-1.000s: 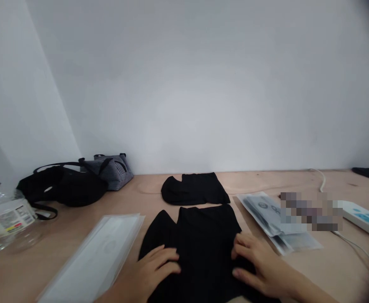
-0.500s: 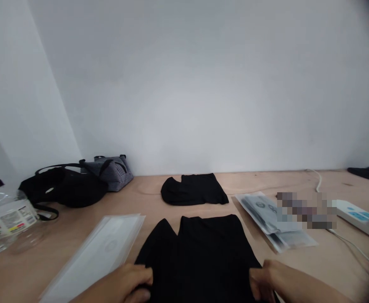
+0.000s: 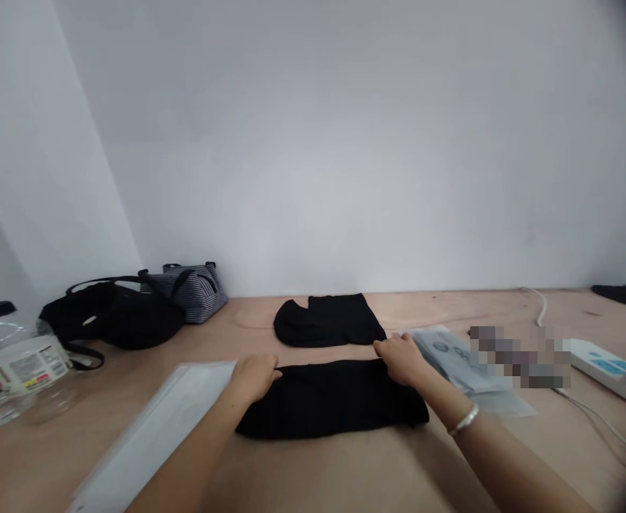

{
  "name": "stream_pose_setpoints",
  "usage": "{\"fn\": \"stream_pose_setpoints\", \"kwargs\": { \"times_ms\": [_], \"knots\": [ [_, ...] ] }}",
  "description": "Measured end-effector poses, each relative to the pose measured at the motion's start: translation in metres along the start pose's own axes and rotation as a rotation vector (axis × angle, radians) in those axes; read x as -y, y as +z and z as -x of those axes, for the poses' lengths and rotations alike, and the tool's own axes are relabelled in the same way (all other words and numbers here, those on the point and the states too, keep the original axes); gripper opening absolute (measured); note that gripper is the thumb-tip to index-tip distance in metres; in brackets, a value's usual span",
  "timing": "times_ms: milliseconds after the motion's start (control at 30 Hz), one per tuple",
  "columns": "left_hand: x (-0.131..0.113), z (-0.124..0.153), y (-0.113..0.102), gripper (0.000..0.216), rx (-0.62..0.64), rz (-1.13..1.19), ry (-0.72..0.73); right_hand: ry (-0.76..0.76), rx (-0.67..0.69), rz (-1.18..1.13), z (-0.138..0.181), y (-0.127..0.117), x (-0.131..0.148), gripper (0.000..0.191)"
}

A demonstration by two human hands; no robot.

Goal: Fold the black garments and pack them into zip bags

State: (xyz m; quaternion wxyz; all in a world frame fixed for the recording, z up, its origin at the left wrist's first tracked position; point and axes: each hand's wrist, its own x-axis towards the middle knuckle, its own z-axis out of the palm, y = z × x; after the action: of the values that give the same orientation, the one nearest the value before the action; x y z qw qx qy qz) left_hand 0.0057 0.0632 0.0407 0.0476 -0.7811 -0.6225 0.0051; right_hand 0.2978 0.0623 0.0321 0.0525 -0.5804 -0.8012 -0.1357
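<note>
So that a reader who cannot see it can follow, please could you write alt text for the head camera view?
The left hand and right hand rest on the far edge of a folded black garment on a plywood table. A second folded black garment lies beyond it.

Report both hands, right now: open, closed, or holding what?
Left hand: curled at the far edge of the folded black cloth; grip cannot be told.
Right hand: same edge; grip cannot be told.

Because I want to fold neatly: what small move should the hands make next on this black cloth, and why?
Probably smooth the folded black garment flat: the left hand and right hand both rest along its far edge, placed to press it.
</note>
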Motion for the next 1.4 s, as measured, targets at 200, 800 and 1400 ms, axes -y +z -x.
{"fn": "stream_pose_setpoints", "kwargs": {
  "times_ms": [200,800,1400],
  "knots": [
    [-0.024,0.01,0.016,0.029,-0.214,0.019,-0.026,0.01,-0.126,-0.047,0.004,0.021,0.022,0.03],
    [-0.031,0.016,0.054,0.051,-0.118,0.26,0.176,-0.191,-0.065,-0.043,0.057,0.025,-0.006,0.055],
    [0.02,0.039,0.022,0.05,0.066,0.637,-0.129,-0.118,0.253,-0.48,0.011,0.029,0.095,0.066]
  ]
}}
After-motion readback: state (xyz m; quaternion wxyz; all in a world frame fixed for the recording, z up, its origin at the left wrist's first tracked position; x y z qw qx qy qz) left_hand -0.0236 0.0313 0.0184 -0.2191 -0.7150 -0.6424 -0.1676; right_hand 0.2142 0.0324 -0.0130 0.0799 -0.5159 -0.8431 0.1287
